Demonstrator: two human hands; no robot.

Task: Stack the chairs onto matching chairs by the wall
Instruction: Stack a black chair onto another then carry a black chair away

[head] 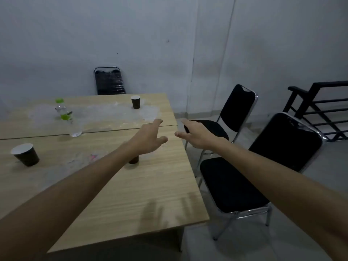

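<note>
Two black padded chairs with chrome frames stand to the right of the table: a near chair (243,183) and a far chair (235,110) closer to the wall. A third black chair (110,81), wrapped in plastic film, stands against the wall behind the table. My left hand (150,138) stretches forward above the table's right side, fingers apart, holding nothing. My right hand (197,132) reaches forward just past the table's right edge, in front of the far chair's seat, also open and not touching anything.
The wooden table (141,204) fills the left and centre. On it stand a green-capped bottle (63,110), a clear cup (75,129) and dark paper cups (26,154) (135,101), one partly hidden under my left wrist. A black stair railing (318,108) stands at right.
</note>
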